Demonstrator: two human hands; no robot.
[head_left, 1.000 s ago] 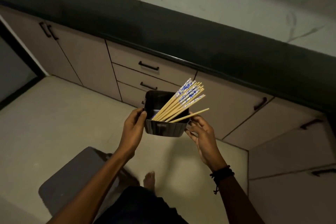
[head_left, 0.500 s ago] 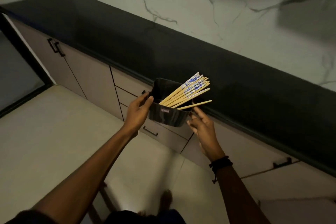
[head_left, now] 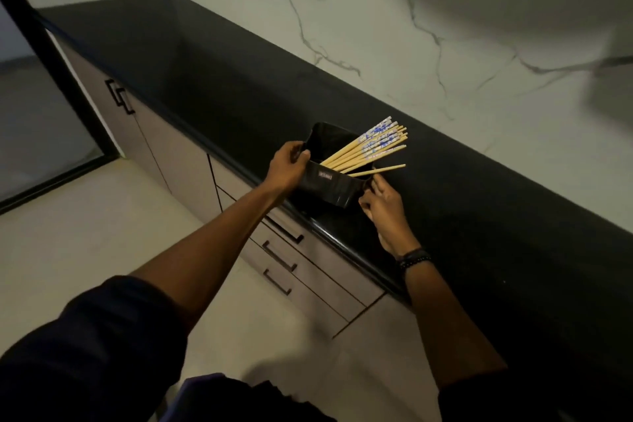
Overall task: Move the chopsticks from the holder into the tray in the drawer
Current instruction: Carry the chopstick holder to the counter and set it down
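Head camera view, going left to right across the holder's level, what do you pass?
Cabinet door handles → left hand → black holder → right hand → bare black countertop.

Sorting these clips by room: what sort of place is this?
Most likely a home kitchen: a long black countertop under a marble-look wall, drawers with bar handles below, and a black holder of chopsticks held by both hands.

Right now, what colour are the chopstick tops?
Blue and white pattern on the chopsticks, seen from the head view.
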